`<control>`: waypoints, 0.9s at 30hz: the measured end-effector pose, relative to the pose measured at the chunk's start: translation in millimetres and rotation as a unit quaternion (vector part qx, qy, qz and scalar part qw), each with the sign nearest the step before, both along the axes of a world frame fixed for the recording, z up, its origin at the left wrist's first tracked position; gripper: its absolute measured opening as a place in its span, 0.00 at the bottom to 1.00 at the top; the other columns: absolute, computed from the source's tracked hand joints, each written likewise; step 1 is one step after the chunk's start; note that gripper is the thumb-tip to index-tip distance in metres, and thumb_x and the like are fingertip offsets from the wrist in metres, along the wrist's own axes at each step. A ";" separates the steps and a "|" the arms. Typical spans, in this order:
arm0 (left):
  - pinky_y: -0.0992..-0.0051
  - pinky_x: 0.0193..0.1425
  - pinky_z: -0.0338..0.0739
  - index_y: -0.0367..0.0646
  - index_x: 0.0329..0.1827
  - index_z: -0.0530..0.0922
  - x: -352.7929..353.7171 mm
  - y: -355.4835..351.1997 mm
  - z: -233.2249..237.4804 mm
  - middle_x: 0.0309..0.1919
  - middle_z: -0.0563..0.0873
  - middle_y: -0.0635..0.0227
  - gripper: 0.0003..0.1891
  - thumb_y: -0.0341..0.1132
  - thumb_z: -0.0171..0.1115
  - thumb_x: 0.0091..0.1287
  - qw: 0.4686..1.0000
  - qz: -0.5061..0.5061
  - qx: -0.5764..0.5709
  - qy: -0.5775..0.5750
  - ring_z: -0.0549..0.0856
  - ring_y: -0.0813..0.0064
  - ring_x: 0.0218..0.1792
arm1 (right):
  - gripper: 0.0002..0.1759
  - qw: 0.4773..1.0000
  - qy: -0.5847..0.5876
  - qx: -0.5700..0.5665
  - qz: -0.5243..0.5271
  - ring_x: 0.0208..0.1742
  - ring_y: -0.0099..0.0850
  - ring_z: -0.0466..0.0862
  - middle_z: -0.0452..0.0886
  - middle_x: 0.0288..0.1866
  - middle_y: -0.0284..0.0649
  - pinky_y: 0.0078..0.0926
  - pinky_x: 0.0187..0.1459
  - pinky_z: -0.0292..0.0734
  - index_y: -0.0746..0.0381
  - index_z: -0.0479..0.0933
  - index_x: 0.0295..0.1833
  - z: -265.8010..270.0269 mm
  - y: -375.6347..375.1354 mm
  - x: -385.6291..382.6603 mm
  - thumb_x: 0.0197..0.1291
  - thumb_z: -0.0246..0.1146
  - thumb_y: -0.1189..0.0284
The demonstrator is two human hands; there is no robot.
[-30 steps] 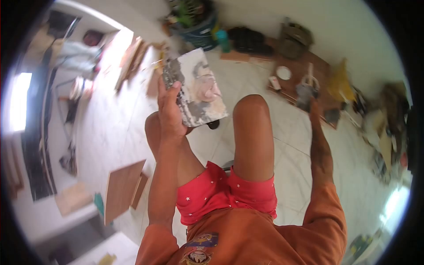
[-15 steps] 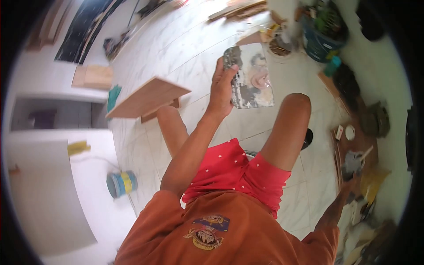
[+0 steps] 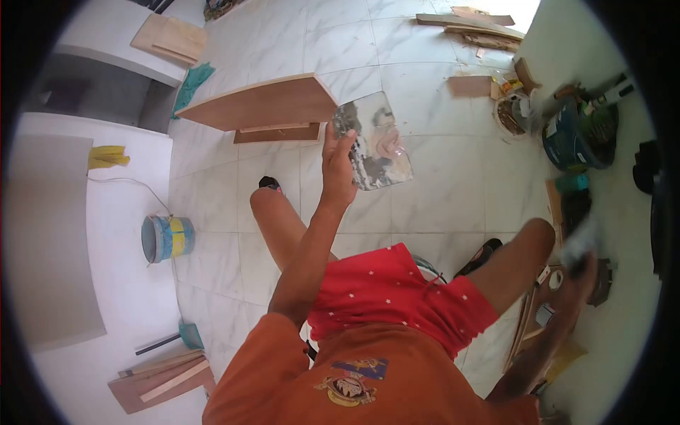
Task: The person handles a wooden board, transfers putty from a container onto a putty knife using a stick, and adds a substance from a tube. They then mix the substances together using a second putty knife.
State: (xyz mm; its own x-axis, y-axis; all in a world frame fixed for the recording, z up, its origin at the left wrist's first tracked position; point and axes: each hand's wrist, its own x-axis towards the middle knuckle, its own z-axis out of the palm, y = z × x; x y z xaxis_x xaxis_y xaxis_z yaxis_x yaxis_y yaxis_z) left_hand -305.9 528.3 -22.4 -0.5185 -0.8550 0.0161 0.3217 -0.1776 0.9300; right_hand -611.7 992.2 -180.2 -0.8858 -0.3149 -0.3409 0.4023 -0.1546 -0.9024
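Observation:
My left hand (image 3: 338, 166) grips the edge of a flat plate (image 3: 365, 168), thumb on top. The plate is smeared grey and white, and a pinkish blob of putty (image 3: 389, 144) lies on it. At the right, my right hand (image 3: 582, 275) is smeared by motion, and a pale, blurred thing (image 3: 582, 242) shows at its fingers; its kind cannot be made out. Beneath that arm lies a brown board (image 3: 525, 327) bearing a white ring (image 3: 556, 279), a small white box (image 3: 543, 275) and a small grey metal piece (image 3: 545, 314).
A wooden panel piece (image 3: 262, 103) stands on the tiled floor beyond my left hand. A dark bucket (image 3: 577, 134) with tools is at the right wall, a blue bucket (image 3: 168, 239) at the left. Wood strips (image 3: 467, 30) lie at the back, boards (image 3: 166, 382) at lower left.
My view has swung, shifting the room. My right hand has lifted from the board's grey items and moved forward, with a pale blurred thing at it. My left hand still holds the plate.

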 end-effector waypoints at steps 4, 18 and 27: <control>0.73 0.60 0.76 0.41 0.71 0.64 -4.6 -10.1 -36.9 0.57 0.79 0.66 0.23 0.30 0.51 0.73 0.997 0.077 -0.010 0.000 0.80 0.74 0.55 | 0.25 0.888 0.069 0.051 0.451 0.58 0.32 0.79 0.79 0.58 0.40 0.30 0.64 0.73 0.71 0.72 0.62 -45.0 -182.0 58.5 0.63 0.64 0.69; 0.70 0.61 0.74 0.39 0.69 0.63 -25.7 -26.0 -11.9 0.56 0.78 0.62 0.25 0.35 0.55 0.71 0.977 0.186 0.002 -0.099 0.78 0.72 0.56 | 0.21 0.527 -0.247 0.263 0.769 0.46 0.32 0.84 0.85 0.46 0.43 0.36 0.52 0.79 0.70 0.79 0.50 -116.5 -225.4 184.8 0.71 0.58 0.59; 0.76 0.58 0.70 0.35 0.64 0.66 -3.7 -77.4 9.9 0.52 0.80 0.64 0.19 0.34 0.54 0.74 0.967 0.232 0.008 -0.108 0.76 0.79 0.50 | 0.21 0.392 0.171 0.278 0.860 0.48 0.40 0.86 0.86 0.46 0.50 0.37 0.53 0.80 0.65 0.80 0.54 -230.6 -108.1 201.9 0.71 0.53 0.59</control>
